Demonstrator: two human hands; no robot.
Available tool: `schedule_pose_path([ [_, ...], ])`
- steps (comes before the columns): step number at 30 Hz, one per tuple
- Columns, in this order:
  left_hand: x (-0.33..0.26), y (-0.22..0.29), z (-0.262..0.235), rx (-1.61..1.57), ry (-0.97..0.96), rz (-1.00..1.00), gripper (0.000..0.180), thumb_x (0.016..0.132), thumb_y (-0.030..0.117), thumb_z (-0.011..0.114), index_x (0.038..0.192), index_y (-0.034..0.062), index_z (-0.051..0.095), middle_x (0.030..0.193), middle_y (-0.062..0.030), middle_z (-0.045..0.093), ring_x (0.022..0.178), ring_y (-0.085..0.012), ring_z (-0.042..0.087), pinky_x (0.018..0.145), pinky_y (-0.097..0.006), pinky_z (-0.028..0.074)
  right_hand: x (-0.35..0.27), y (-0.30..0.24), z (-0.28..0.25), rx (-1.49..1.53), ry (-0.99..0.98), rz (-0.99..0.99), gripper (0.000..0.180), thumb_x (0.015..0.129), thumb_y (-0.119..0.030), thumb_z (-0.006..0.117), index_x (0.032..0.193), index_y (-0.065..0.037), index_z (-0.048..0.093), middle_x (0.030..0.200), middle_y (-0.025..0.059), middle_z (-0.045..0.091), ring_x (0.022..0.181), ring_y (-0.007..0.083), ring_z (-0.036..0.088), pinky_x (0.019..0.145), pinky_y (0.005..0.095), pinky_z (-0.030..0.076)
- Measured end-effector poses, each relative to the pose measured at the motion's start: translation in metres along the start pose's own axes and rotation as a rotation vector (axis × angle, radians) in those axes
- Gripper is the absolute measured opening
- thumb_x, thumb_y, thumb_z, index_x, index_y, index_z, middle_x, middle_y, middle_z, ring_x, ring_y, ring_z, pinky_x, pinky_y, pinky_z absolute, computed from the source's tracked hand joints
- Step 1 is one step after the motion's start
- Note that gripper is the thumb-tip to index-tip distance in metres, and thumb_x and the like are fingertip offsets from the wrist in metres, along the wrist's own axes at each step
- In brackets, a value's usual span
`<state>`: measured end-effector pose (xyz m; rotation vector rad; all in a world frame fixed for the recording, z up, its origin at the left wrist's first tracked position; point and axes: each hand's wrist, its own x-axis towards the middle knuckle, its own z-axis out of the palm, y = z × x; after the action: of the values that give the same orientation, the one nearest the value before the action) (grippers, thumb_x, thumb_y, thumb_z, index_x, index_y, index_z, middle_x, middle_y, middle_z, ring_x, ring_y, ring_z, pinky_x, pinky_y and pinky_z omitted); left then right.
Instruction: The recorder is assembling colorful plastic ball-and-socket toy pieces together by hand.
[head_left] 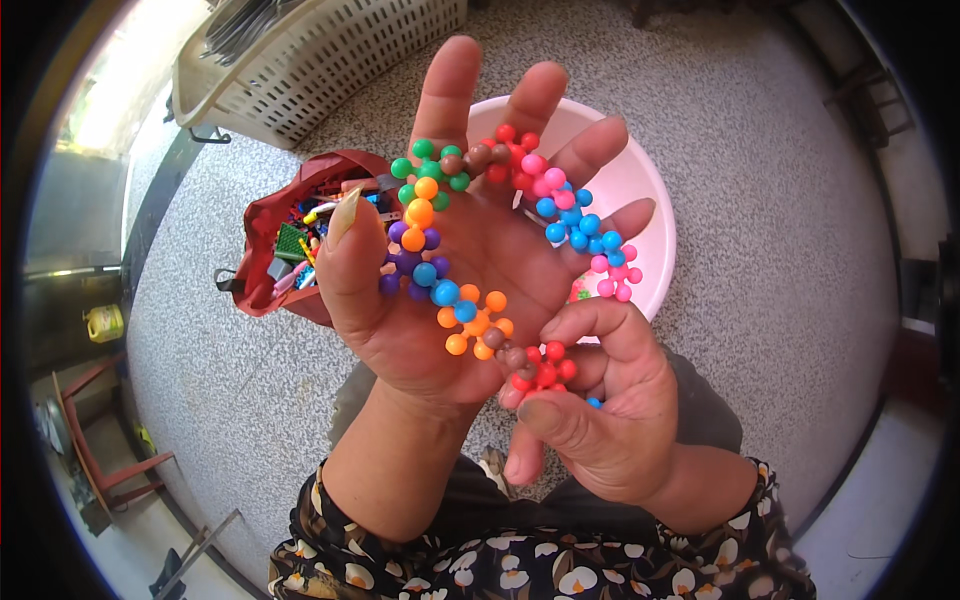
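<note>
A chain of knobbly plastic linking beads (585, 228) curves across my left hand (505, 245). That palm faces up, open, with fingers spread and thumb out to the side. Star-shaped pieces in green, red, blue, pink, purple and orange alternate with small ball links. My right hand (625, 430) pinches a red star bead (545, 370) at the near end, between thumb and fingers. A bit of blue shows beneath those fingers. At the far end hangs a pink star bead (615, 274), just above my right index finger.
Behind my hands a pink basin (655, 220) rests on the speckled floor (755, 200). To its left is a red cloth bag (265, 225) full of small coloured toy pieces. A white slatted basket (330, 65) stands farther back. A wooden frame (90, 450) is at lower left.
</note>
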<state>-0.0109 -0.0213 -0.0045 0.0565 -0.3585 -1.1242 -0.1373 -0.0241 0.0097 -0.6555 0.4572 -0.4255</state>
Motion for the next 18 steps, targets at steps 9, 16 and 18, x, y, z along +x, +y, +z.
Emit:
schedule_pose_path([
  [9,0.000,-0.001,0.005,0.016,0.104,0.040,0.060,0.085,0.055,0.037,0.134,0.0210,0.029,0.138,-0.0142,0.027,0.127,-0.0377,0.024,0.099,-0.060,0.019,0.006,0.009,-0.002,-0.101,0.031,-0.185,0.034,0.080,0.001,0.060,0.106,-0.003,0.038,0.082,0.0094,0.057,0.057,0.0110,0.058,0.049,0.0217,0.048],
  [16,-0.003,0.000,0.006,0.000,0.102,0.039,0.053,0.088,0.049,0.034,0.133,0.0204,0.031,0.139,-0.0160,0.025,0.126,-0.0370,0.026,0.099,-0.060,0.019,0.009,0.013,-0.005,-0.425,-0.023,-0.333,0.036,0.079,0.000,0.062,0.108,-0.001,0.042,0.085,0.0073,0.056,0.057,0.0058,0.054,0.046,0.0182,0.044],
  [18,-0.004,0.001,0.002,-0.035,0.131,0.049,0.050,0.090,0.045,0.035,0.132,0.0199,0.032,0.139,-0.0159,0.023,0.126,-0.0365,0.027,0.100,-0.059,0.019,0.007,0.010,-0.001,-0.377,-0.022,-0.282,0.035,0.080,0.000,0.060,0.109,0.000,0.042,0.086,0.0075,0.057,0.056,0.0053,0.054,0.045,0.0174,0.043],
])
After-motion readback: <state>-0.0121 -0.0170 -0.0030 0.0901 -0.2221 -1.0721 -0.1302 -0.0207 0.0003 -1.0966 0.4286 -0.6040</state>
